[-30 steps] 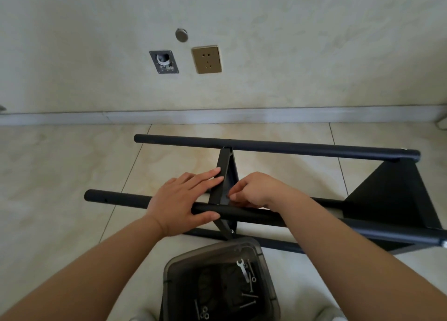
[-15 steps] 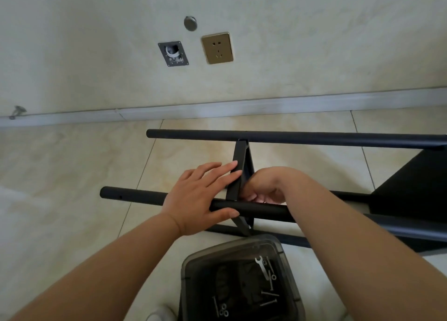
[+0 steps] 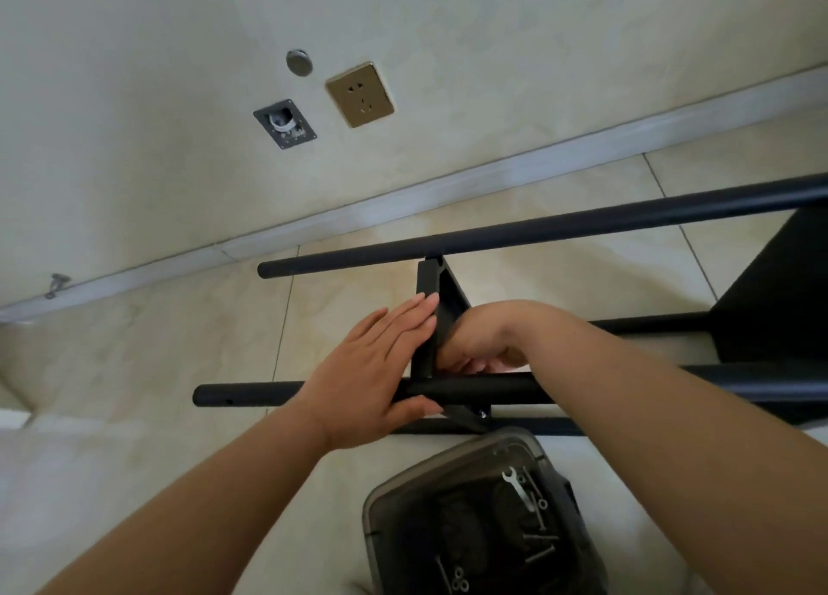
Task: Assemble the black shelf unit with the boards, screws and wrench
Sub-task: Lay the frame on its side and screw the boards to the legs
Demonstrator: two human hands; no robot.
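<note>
Black board (image 3: pixel 437 321) is stood on edge between the poles, at centre frame. Left hand (image 3: pixel 374 370): fingers straight, pressed together, flat against it. Right hand (image 3: pixel 486 341): fingers curled behind board, grip cannot be told. Risks judged: board slips off-hole; screw is dropped. Wrench (image 3: pixel 517 487) lies unused in bin at 6 o'clock.

poles (image 3: pixel 537 231): 4 | boards (image 3: pixel 441 308): 2 | wrench (image 3: pixel 517 487): 1 | hands (image 3: pixel 372 370): 2
</note>
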